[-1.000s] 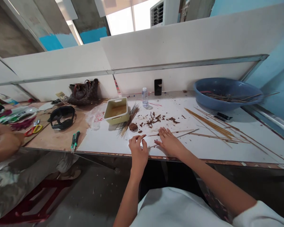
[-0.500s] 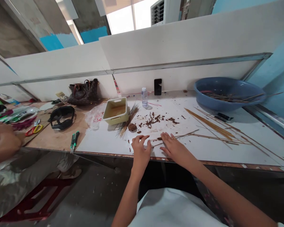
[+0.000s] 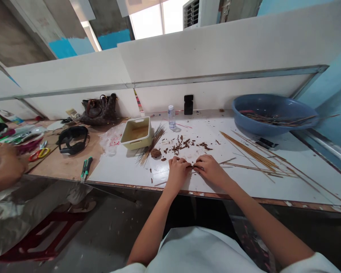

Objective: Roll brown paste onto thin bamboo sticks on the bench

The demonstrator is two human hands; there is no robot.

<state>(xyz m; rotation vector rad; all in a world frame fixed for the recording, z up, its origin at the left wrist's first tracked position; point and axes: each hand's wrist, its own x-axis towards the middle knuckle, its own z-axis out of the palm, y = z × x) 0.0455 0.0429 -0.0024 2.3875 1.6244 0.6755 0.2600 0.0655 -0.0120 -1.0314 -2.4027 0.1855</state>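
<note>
My left hand (image 3: pixel 177 174) and my right hand (image 3: pixel 210 170) lie close together near the front of the white-covered bench top (image 3: pixel 125 174). Their fingertips meet on a thin wooden stick (image 3: pixel 193 166) with a dark brown bit on it, mostly hidden by my fingers. Brown crumbs (image 3: pixel 179 146) are scattered just beyond my hands. A brown lump of paste (image 3: pixel 155 153) sits to their left, beside a loose bundle of thin sticks (image 3: pixel 152 148). A row of long sticks (image 3: pixel 250 157) lies to the right.
A cream tray (image 3: pixel 136 132), water bottle (image 3: pixel 172 117) and upright phone (image 3: pixel 188 104) stand behind. A blue basin (image 3: pixel 272 113) holds sticks at right. Further left lie a handbag (image 3: pixel 98 112), scissors (image 3: pixel 39 153) and pens (image 3: pixel 85 169). A co-worker's hand (image 3: pixel 8 163) shows at far left.
My hands have moved together and my fingertips have closed on the thin stick. The co-worker's hand has shifted slightly.
</note>
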